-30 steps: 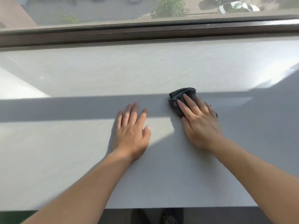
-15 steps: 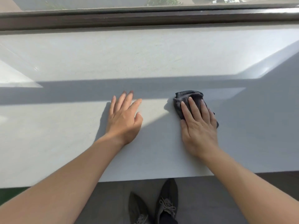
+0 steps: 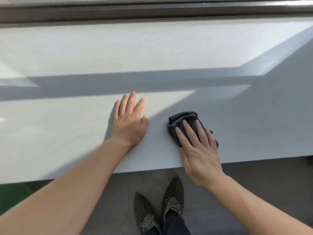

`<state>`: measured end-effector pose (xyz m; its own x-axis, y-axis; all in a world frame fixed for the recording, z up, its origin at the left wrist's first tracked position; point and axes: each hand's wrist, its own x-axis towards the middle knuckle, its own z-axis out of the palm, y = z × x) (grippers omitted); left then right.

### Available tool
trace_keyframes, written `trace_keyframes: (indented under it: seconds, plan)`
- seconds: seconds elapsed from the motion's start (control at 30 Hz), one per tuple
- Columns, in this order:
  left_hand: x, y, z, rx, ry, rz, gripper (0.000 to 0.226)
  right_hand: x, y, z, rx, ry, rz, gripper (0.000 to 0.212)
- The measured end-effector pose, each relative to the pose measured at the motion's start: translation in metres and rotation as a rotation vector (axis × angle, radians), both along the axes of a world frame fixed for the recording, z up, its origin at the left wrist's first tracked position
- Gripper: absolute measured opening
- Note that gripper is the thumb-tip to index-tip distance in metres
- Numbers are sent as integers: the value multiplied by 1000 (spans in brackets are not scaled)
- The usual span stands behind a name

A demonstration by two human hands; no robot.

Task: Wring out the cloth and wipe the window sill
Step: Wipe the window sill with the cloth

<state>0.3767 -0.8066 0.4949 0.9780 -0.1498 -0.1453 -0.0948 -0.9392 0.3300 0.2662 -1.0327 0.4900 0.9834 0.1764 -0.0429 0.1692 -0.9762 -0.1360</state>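
Wiping the front of the window sill with a dark cloth.

The pale sill runs wide below the window frame. The left hand lies flat on it, fingers straight, holding nothing. The right hand presses the bunched cloth down with straight fingers, near the sill's front edge. Even pressure and overlapping strokes reaching back to the frame would probably serve best.

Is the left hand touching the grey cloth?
Apart. The head view shows bare sill between the left hand and the cloth; only the right hand presses it.
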Motion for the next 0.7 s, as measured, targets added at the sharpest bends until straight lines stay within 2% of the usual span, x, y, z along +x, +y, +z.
trace_keyframes:
  seconds: [0.07,0.13,0.27,0.3,0.33,0.5,0.57,0.7]
  plan:
    - [1,1,1,-5,20,-7,70,-16,-13,4,-16,38,241,55]
    - [1,3,2,-18,43,-15,71,-7,-39,4,-40,42,292,54]
    - [-8,-11,-5,-33,21,5,69,16,-77,-3,6,83,-221,60]
    - [-9,-15,-6,-37,-4,19,68,17,-71,-3,6,79,-276,61]
    - [-9,-19,-6,-41,-26,23,67,14,-60,-4,-4,75,-268,62]
    - [1,-48,-3,-66,-25,-39,66,5,-67,-2,-12,101,118,56]
    - [12,-55,-3,-67,-25,-39,66,38,-84,-1,-29,107,78,57]
    - [42,-67,-4,-71,-16,1,55,126,-82,0,35,144,-260,59]
